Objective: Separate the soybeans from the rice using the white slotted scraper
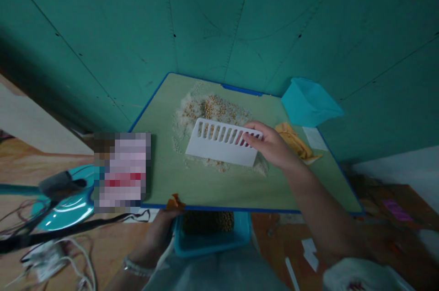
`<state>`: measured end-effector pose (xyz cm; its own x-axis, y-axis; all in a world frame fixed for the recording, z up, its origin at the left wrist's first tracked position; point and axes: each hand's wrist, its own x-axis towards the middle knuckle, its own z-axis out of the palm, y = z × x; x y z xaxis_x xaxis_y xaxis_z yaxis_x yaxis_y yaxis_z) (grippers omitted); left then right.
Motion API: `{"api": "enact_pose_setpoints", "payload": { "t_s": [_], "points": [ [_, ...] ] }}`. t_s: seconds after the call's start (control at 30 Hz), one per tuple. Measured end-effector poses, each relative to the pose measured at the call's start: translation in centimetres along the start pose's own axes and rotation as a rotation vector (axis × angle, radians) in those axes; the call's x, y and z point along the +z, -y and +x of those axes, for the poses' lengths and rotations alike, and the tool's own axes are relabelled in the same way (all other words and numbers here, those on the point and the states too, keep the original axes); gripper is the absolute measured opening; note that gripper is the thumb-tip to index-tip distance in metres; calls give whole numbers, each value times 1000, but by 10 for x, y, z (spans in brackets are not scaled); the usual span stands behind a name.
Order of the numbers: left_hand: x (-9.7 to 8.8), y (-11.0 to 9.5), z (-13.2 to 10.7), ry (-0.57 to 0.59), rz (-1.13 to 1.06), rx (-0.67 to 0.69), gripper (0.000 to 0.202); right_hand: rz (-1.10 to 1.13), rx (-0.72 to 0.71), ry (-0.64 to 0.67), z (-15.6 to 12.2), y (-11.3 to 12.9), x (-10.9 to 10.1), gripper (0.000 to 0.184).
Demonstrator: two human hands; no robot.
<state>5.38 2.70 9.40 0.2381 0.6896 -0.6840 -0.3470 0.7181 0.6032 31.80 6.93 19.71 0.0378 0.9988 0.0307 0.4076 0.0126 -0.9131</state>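
My right hand (270, 144) is closed on the right end of a white slotted plastic plate (221, 149), with the thumb over the slots. The plate is tilted over a spread of pale rice-like grains (185, 115) and yellow beans (216, 105) on the green table (212, 188). At the table's front edge, my left hand (166, 222) grips the left end of a turquoise tub (209, 245); its fingers are largely hidden. Dark small grains (199, 222) and yellow beans (226, 221) lie inside the tub, just below the table edge.
A turquoise box (308, 101) stands at the back right, near a crumpled yellow cloth (297, 142). A blurred-out pinkish item (126, 167) is at the table's left edge. Orange tape (174, 202) is at the front edge. A turquoise stool (72, 208) and cables (82, 263) are at left.
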Motion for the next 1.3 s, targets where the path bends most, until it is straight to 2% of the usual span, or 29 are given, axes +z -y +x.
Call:
{"api": "enact_pose_setpoints", "payload": {
  "t_s": [0.27, 0.67, 0.87, 1.03, 1.3],
  "points": [
    [-13, 11, 20, 90, 25, 75, 26, 52, 70, -15, -12, 1, -2, 18],
    [-17, 14, 21, 102, 9, 90, 29, 153, 131, 7, -19, -5, -1, 20],
    [-13, 12, 17, 98, -6, 95, 34, 201, 143, 16, -25, -4, 0, 18],
    [-10, 10, 15, 92, -6, 75, 30, 199, 147, 32, -28, -4, 0, 19],
    [-3, 6, 11, 25, -13, 48, 28, 244, 185, 31, -33, -6, 2, 22]
  ]
}}
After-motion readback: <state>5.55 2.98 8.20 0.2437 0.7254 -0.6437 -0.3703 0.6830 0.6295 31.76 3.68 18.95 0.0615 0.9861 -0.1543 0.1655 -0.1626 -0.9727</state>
